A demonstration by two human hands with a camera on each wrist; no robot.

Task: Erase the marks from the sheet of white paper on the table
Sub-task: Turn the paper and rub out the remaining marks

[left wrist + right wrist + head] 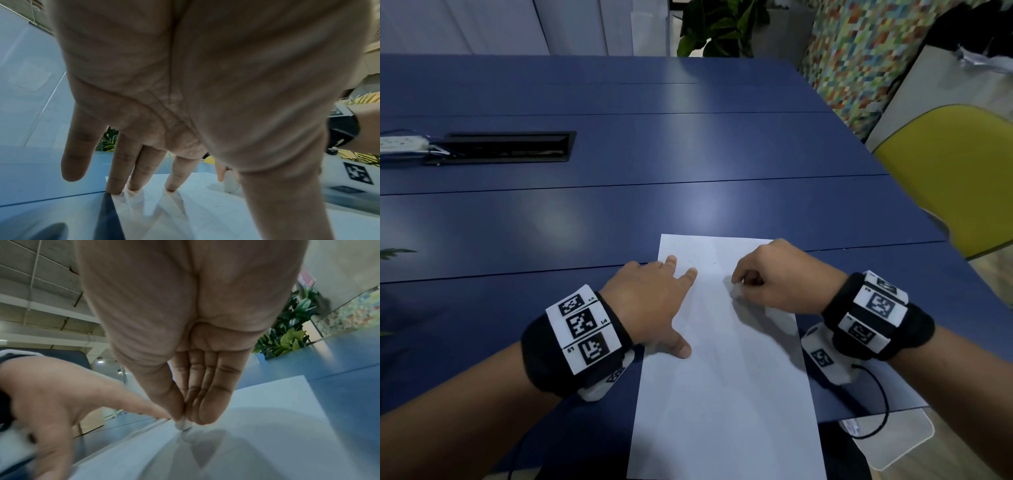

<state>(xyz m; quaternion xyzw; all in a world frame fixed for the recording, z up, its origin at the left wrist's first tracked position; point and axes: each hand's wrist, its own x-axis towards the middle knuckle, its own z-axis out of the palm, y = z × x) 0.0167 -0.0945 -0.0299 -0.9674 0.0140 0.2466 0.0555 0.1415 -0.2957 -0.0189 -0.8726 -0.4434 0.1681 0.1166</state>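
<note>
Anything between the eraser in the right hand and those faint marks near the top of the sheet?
Nothing visible. The right hand pinches the eraser against the paper; bare sheet lies between it and the faint marks. The left hand has its fingertips pressing right beside those marks, not over them.

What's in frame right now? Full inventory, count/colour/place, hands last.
table: 1, blue, fills the scene, black cable slot far left
sheet of paper: 1, white, flat on the table's near edge, faint marks near its far end
eraser: 1, white, small, tip on the paper's far part
power strip: 1, white, far left on the table
chair: 1, yellow, right of the table
plant: 1, green, beyond the table's far edge
clear plastic sleeve: 1, transparent, low right, off the table's near edge
wrist bands: 2, black with white marker tags, one on each wrist
left hand: 1, fingers straight, presses the paper's left edge
right hand: 1, pinches the eraser
</note>
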